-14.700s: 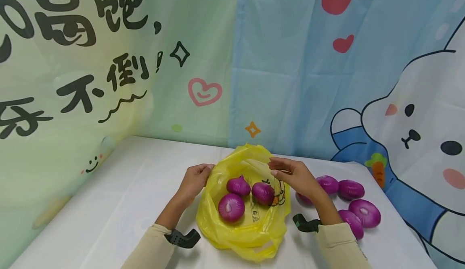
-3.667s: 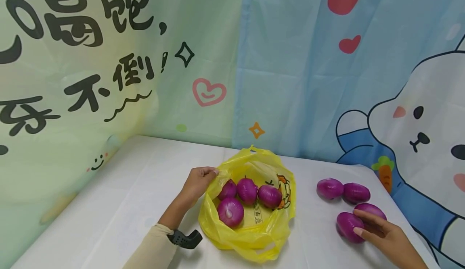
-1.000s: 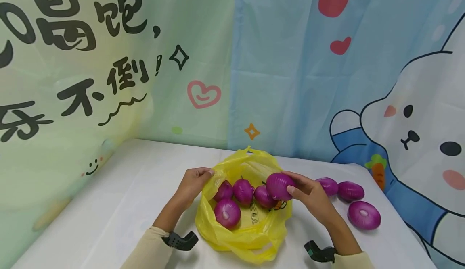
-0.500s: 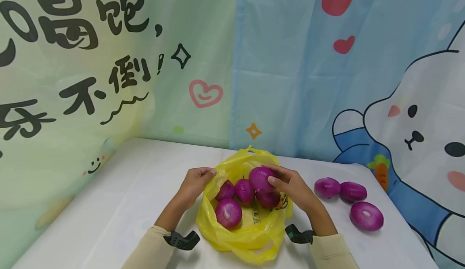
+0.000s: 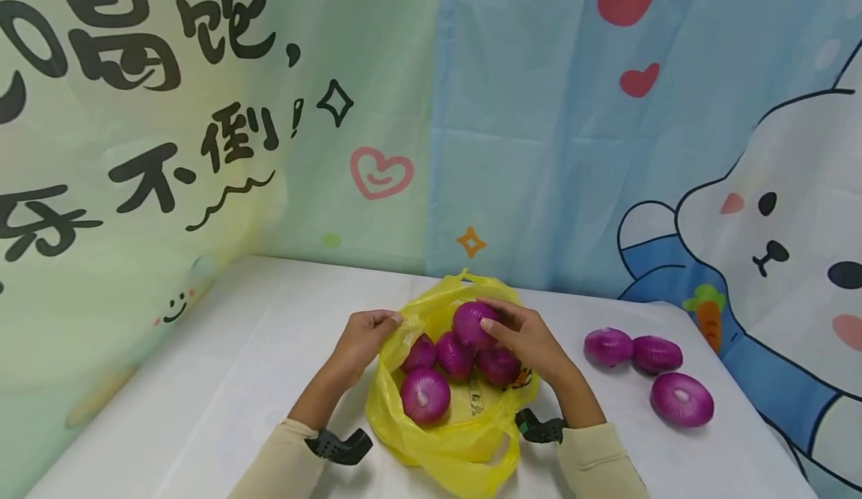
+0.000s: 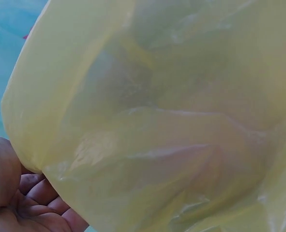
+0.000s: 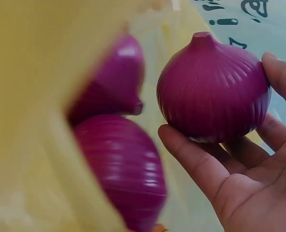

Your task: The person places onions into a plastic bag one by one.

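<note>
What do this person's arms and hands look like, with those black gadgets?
The left sleeve and right sleeve are pale beige. The left gadget and right gadget are black and bent; the latter has a greenish patch. Left hand and right hand are gloveless.

Purple onions (image 5: pixel 474 325), yellow bag (image 5: pixel 444 443), seemingly orange-printed

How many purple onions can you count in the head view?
8: four onions in the yellow bag, one held onion in the right hand, three loose onions on the table. More could be hidden in the bag.
</note>
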A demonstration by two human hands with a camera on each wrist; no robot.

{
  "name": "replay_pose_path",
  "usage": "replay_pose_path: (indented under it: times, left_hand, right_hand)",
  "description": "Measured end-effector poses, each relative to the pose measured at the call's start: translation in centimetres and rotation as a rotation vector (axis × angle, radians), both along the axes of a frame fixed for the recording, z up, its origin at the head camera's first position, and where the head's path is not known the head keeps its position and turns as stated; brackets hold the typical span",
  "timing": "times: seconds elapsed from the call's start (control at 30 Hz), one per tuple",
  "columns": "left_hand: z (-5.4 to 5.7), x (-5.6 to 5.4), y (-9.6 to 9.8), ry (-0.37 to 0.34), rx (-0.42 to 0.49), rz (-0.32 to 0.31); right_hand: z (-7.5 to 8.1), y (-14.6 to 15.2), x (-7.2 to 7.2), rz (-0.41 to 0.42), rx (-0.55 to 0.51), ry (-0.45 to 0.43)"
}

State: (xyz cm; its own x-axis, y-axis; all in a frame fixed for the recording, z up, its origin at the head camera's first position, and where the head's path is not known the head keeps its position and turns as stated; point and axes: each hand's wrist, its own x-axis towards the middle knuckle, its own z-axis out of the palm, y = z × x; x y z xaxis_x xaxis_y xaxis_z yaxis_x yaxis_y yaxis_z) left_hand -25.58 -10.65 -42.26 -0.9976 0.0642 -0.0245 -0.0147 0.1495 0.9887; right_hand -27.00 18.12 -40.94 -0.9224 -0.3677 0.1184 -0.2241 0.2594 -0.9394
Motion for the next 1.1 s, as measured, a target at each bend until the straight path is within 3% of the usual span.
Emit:
replay_pose_path:
  times: [0.23,0.43,0.7,0.97,1.1]
  left_hand:
    - [0.1,0.0,-0.2,0.006,-0.010,0.002]
    - [0.1,0.1,-0.1,-0.001,0.003,-0.009]
    - [-0.1,0.0,0.0,0.010,0.017,-0.010]
    - [-0.1,0.0,0.0,0.008,0.020,0.002]
    - [0.1,0.0,-0.1,0.001,0.020,0.001]
  right_hand:
    - [2.0,-0.1,-1.1,0.058,0.032,0.045]
    - [2.7,-0.7,-2.5,0.134,0.063,-0.005]
    - [1.3,-2.2,-2.6,0.210,0.076,0.006]
    - [0.0,-3.4,-2.3,0.196,0.158,0.093]
    - [-0.2,-3.5,-2.2,0.224,0.151,0.077]
